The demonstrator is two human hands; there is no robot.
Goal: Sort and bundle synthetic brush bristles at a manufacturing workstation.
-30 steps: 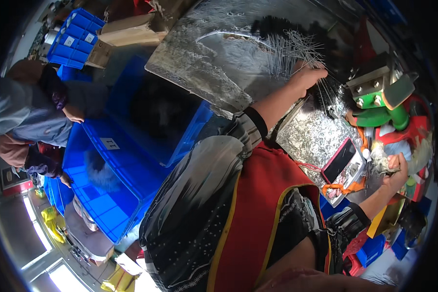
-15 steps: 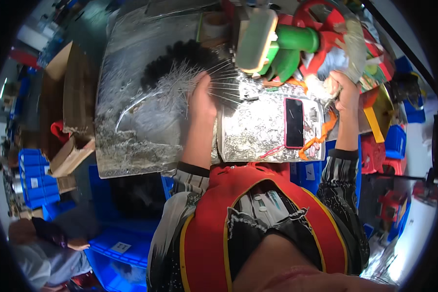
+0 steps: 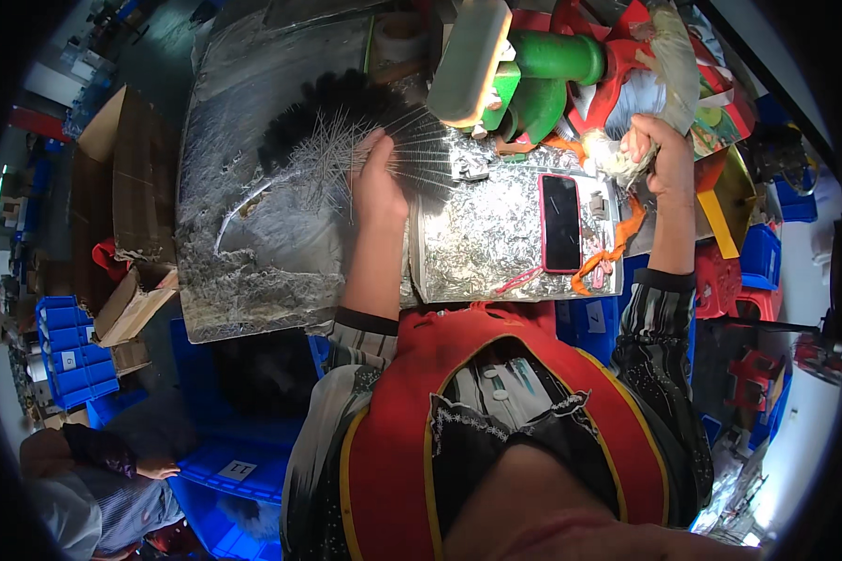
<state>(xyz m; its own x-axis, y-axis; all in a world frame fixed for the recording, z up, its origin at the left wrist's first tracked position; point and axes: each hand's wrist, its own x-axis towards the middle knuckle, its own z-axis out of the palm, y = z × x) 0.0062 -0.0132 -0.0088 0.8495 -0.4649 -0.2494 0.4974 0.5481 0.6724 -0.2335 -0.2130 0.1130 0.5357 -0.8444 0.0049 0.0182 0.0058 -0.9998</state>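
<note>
Thin metal wires (image 3: pixel 327 154) lie crisscrossed at the left hand (image 3: pixel 379 187), on the counter (image 3: pixel 220 313); fingers mostly hidden, so can't tell how tight that grip is. Right hand (image 3: pixel 666 159): fingers curled firmly round a pale bunched cloth (image 3: pixel 617 161). Black bristles (image 3: pixel 323 103) sit around the wires. Farther out: phone (image 3: pixel 561 224) on foil sheet (image 3: pixel 468 238), orange strip (image 3: pixel 622 245) beside it, green machine part (image 3: pixel 557 58) beyond. Risks, judged: crossed wires could snag or bend if one gets tugged; bare ends could prick the fingers; a loose grip could scatter them.
</note>
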